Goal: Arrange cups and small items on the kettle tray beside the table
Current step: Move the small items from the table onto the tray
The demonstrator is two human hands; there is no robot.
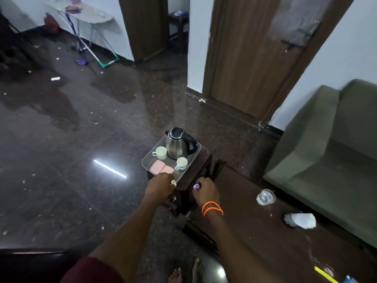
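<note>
Both hands are reaching toward the near edge of the kettle tray [147, 161]: the left hand [160, 185] is pinching a small pale item [173, 182] at the rim, and the right hand [206, 189] is gripping a small purple item [196, 186] just beside the tray. Sitting on the tray are a steel kettle [177, 147], two white cups [159, 153] [181, 163], and two pink packets [162, 168], all on a dark stool beside the table [255, 231].
</note>
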